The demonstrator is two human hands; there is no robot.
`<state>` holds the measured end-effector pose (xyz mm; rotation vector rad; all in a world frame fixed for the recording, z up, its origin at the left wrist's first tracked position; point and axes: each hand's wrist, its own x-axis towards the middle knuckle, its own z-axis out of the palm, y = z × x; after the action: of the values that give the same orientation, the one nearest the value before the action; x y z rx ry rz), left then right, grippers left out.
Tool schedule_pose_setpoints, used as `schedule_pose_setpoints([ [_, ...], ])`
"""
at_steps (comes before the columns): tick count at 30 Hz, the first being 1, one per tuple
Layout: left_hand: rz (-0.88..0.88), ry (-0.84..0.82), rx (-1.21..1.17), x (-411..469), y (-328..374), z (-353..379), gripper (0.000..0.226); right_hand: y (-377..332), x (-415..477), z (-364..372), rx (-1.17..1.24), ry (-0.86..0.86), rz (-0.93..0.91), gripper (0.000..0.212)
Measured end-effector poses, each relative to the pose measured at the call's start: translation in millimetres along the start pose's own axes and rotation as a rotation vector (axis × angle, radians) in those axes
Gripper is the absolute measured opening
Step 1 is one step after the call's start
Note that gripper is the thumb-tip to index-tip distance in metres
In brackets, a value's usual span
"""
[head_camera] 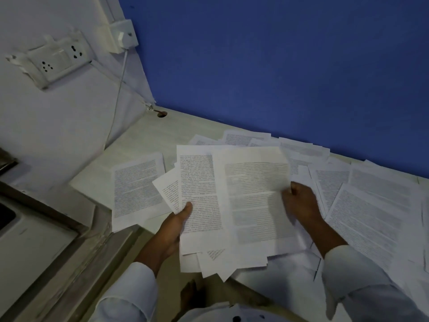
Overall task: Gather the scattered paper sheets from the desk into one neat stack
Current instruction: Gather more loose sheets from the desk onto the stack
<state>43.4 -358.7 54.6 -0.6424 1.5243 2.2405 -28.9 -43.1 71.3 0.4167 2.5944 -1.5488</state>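
A fanned, uneven bundle of printed sheets [234, 205] is lifted above the pale desk [148, 138]. My left hand [173, 225] grips its left lower edge, thumb on top of the pages. My right hand [301, 201] holds the bundle's right edge, its fingers curled round the top sheet. A single printed sheet [137, 187] lies on the desk to the left of the bundle. More loose sheets [369, 205] overlap each other across the desk's right side, and others [250, 138] lie along the back by the wall.
A blue wall [278, 66] backs the desk. On the white wall at left are a socket plate [58, 59] and a plugged adapter [123, 38], its cable hanging to the desk corner. A grey frame edge [46, 219] runs at lower left.
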Motion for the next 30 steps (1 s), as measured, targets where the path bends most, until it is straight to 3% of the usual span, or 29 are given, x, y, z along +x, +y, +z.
schedule_pose_setpoints([
  [3, -0.01, -0.024, 0.003, 4.7, 7.6, 1.5, 0.044, -33.7, 25.7, -11.7, -0.268, 0.183, -0.2, 0.02],
  [6, -0.011, -0.053, 0.006, 8.5, 15.8, 5.8, 0.041, -74.9, 35.9, -11.0, -0.275, 0.323, -0.441, 0.022],
  [8, -0.009, -0.076, 0.009, 10.9, 20.3, 8.6, 0.037, -98.5, 32.6, 4.9, -0.238, 0.231, -0.571, 0.017],
  [10, 0.0, -0.087, 0.017, 12.8, 25.8, 12.4, 0.034, -119.1, 19.1, 34.4, -0.036, 0.013, -0.481, 0.03],
  [12, 0.01, -0.087, 0.027, 16.3, 30.0, 14.6, 0.032, -121.2, 1.8, 72.7, 0.008, -0.161, -0.413, 0.048],
  [13, 0.015, -0.086, 0.024, 16.9, 32.5, 16.1, 0.032, -113.6, -5.7, 91.9, -0.049, -0.224, -0.462, 0.046],
  [15, 0.035, -0.078, 0.002, 20.7, 35.6, 13.9, 0.033, -95.4, -24.3, 125.1, -0.306, -0.222, -0.743, 0.031],
  [16, 0.044, -0.07, -0.004, 22.0, 36.9, 10.9, 0.033, -89.8, -34.6, 137.3, -0.395, -0.216, -0.854, 0.032],
  [18, 0.053, -0.065, -0.001, 20.9, 41.1, 3.5, 0.033, -84.0, -47.0, 147.4, -0.403, -0.256, -0.88, 0.048],
  [21, 0.065, -0.078, 0.014, 17.6, 47.3, -11.3, 0.033, -85.9, -42.7, 136.9, -0.294, -0.221, -0.711, 0.064],
  [24, 0.045, -0.092, -0.032, 14.4, 54.3, -26.5, 0.033, -84.6, -14.9, 99.5, -0.043, 0.002, -0.283, 0.08],
  [25, 0.024, -0.102, -0.046, 13.6, 55.7, -31.5, 0.034, -80.4, -5.5, 86.3, -0.022, -0.005, -0.09, 0.087],
  [26, -0.003, -0.109, -0.058, 13.2, 55.8, -36.3, 0.035, -73.0, 1.7, 77.2, 0.0, -0.086, 0.106, 0.089],
  [28, -0.048, -0.138, -0.069, 14.0, 52.6, -44.2, 0.034, -56.3, 3.4, 72.2, 0.151, -0.412, 0.426, 0.078],
  [30, -0.089, -0.159, -0.044, 16.7, 44.0, -48.3, 0.032, -39.0, -10.5, 82.4, 0.337, -0.618, 0.552, 0.062],
])
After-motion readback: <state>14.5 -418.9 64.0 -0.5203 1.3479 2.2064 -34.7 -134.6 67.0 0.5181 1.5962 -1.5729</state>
